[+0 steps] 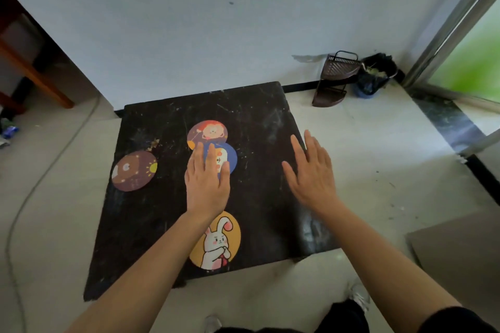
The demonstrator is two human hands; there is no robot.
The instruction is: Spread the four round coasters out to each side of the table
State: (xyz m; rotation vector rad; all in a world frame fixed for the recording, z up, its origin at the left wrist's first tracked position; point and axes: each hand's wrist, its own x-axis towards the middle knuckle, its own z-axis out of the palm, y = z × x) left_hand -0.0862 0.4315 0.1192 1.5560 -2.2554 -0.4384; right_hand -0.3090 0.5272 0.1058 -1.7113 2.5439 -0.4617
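- One pale tiled floor [365, 159] fills most of the frame, with a white wall [189, 21] across the top; one thin cable [32, 186] curves down the left side of the frame.
- One square black table [162, 211] sits in the centre of the frame, its scuffed top seen from above; all four round coasters lie flat on it.
- Two bare forearms reach up from the bottom edge of the frame, one on each side.
- The left hand [207, 184], centre of the frame, lies palm down with fingers straight and slack, gripping nothing; its fingertips rest over the blue coaster [230, 157], which is partly hidden beneath them.
- The right hand [311, 173], right of centre, is flat and loose with fingers spread, holding nothing, over the table's right edge; whether it touches the surface cannot be told.
- One yellow coaster with a white rabbit [220, 243] sits near the table's lower edge, partly covered by the left wrist.
- One brown coaster with a bear [134, 170] sits at the table's left edge, well apart from the others.
- One orange coaster with a lion [207, 134] sits just above the blue one, the two overlapping at their rims.
- One dark wire rack [335, 78] and one dark bin [374, 76] stand against the wall in the upper right of the frame; beside them is one sliding glass door [465, 43].
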